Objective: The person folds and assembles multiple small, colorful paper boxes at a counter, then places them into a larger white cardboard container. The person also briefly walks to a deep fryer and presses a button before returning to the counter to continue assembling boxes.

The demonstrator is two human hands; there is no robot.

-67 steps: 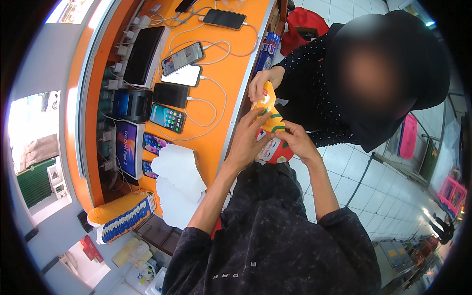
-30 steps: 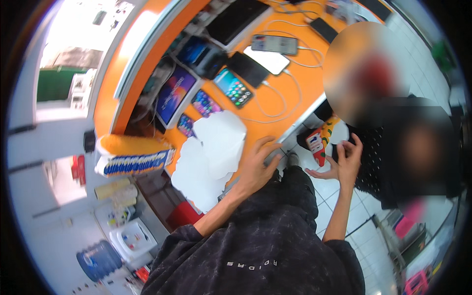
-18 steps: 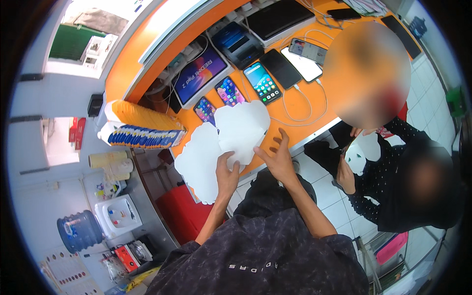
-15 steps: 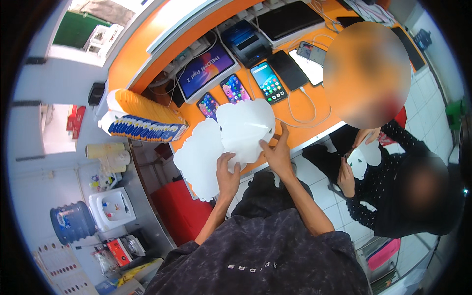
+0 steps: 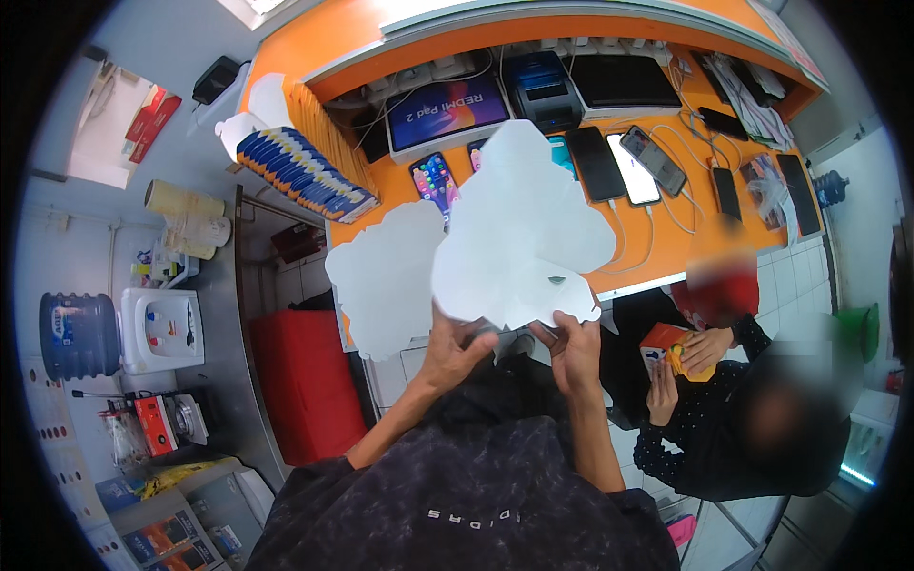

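A large white die-cut cardboard blank [image 5: 519,219], creased and with a small slot near its right corner, is held up over the orange table's front edge. My left hand [image 5: 455,352] grips its lower left edge, thumb out and fingers partly beneath. At its lower right edge, my right hand [image 5: 574,350] pinches the card between thumb and fingers. Beside the left hand, another white blank or a pile of them [image 5: 386,281] lies on the table and overhangs its front edge. The raised blank partly covers phones behind it.
A row of folded orange-and-blue cartons [image 5: 309,176] stands at the table's left end. Behind are a tablet box [image 5: 447,109], a small printer [image 5: 545,90] and several phones with cables. At right, a co-worker's hands hold a small orange carton [image 5: 693,362]. A red box [image 5: 309,381] stands at left.
The white blank has turned and come nearer, and both hands have moved to its near edge. The view has swung right. The co-worker's hands now hold an orange carton instead of a white piece.
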